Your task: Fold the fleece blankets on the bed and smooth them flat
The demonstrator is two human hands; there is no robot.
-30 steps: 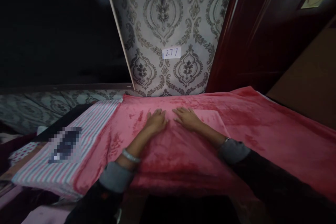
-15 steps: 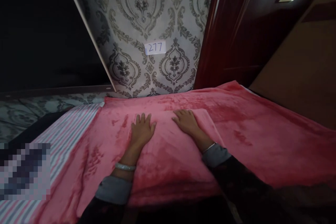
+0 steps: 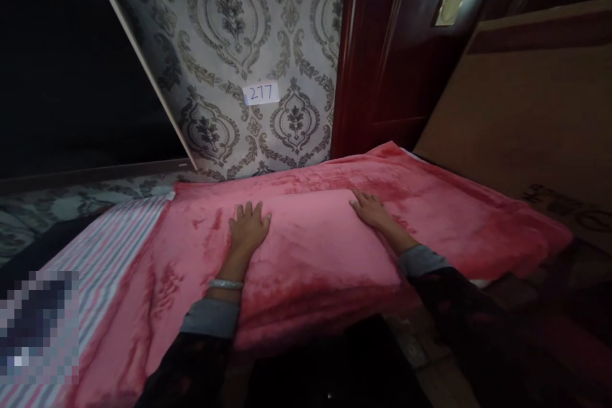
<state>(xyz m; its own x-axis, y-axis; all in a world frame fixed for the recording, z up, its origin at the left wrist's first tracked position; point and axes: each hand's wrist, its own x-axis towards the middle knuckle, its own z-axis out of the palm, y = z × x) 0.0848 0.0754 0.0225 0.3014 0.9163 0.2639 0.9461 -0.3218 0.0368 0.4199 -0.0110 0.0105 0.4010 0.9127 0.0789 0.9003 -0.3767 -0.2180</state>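
A pink plush blanket (image 3: 315, 236) lies spread over a surface, with one part folded over in the middle. On the left side of that folded part my left hand (image 3: 248, 227) rests flat, fingers spread. My right hand (image 3: 373, 209) lies at the fold's upper right corner, fingers stretched out over its edge. Both palms face down on the fabric. Under the blanket's left side shows a striped cloth (image 3: 112, 242) in white, pink and grey.
A large dark screen (image 3: 76, 76) stands at the back left. Behind the blanket are patterned wallpaper (image 3: 229, 19) with a paper marked 277 (image 3: 261, 94) and a dark red wood panel (image 3: 377, 57). A cardboard box (image 3: 535, 102) leans at the right. A pixelated patch covers the lower left.
My right hand has slid right across the fold to its corner. My left hand stays flat on the fold's left side. The view has turned a little to the right.
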